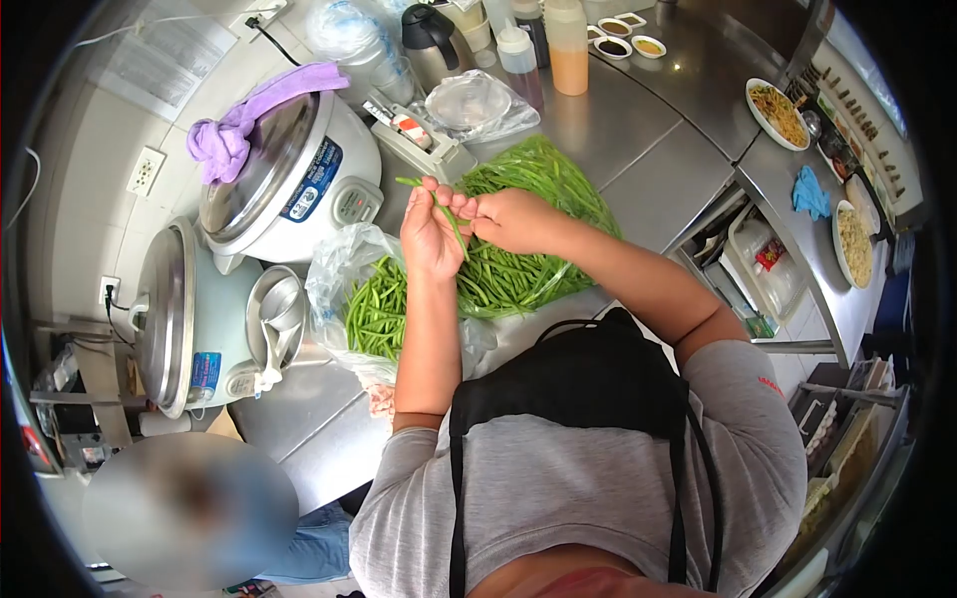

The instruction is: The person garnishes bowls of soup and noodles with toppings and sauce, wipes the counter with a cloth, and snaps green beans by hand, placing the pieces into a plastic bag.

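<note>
Over the bagged vegetables, my left hand (435, 237) is closed around a long green bean (456, 229), whose upper tip sticks out past the fingers. My right hand (513, 221) meets it from the right, fingertips pinched together at the bean. Whether the right fingers grip the bean itself or a piece of it is hard to make out. Beneath both hands lies a big clear plastic bag of long green beans (543, 169). A second plastic bag (334, 269), left of my left forearm, holds shorter green bean pieces (377, 311).
Two large rice cookers (344, 149) (214, 309) stand at the left, one with a purple cloth (219, 149). Squeeze bottles (568, 50) and a thermos jug (434, 42) are at the back. Food plates (778, 115) sit on the right counter. Another person (314, 543) is at lower left.
</note>
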`<move>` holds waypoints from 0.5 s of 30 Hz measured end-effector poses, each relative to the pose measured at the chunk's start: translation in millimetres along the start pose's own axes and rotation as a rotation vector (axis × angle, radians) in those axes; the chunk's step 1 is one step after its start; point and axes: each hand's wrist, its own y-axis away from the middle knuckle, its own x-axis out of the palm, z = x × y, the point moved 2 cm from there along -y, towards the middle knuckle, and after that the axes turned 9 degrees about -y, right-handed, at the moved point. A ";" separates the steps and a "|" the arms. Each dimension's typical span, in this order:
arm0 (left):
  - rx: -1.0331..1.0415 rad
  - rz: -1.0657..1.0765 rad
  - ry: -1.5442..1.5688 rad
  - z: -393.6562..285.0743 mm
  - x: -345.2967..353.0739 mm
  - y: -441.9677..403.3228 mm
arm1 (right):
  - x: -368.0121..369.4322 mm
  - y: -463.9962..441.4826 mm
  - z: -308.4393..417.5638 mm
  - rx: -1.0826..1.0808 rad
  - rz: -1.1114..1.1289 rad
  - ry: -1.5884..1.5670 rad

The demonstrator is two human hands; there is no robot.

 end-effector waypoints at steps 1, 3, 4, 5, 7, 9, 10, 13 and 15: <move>0.050 -0.005 -0.066 -1.4 2.2 0.4 | -4.3 0.9 8.2 0.002 -0.029 0.145; 0.151 -0.014 -0.201 -5.1 6.9 1.4 | -12.6 -2.7 9.6 0.073 -0.046 0.338; 0.175 -0.047 -0.294 -10.5 6.8 2.5 | -18.4 -4.5 9.8 0.108 -0.058 0.435; 0.198 -0.081 -0.386 -18.5 5.6 4.2 | -25.9 -3.0 9.7 0.125 -0.031 0.454; 0.173 -0.165 -0.639 -26.1 3.1 2.8 | -41.7 6.1 4.9 0.164 0.027 0.493; 0.016 -0.146 -1.233 -16.1 4.3 6.3 | -40.8 14.1 -0.3 0.094 0.091 0.489; -0.064 -0.133 -1.528 -9.7 6.0 8.5 | -39.1 17.0 -2.6 0.054 0.121 0.490; -0.099 0.120 -1.908 17.7 0.1 16.7 | -19.4 25.8 -18.0 0.068 0.175 0.650; -0.146 0.185 -2.025 27.5 -5.0 16.9 | -13.6 23.5 -20.1 0.039 0.160 0.765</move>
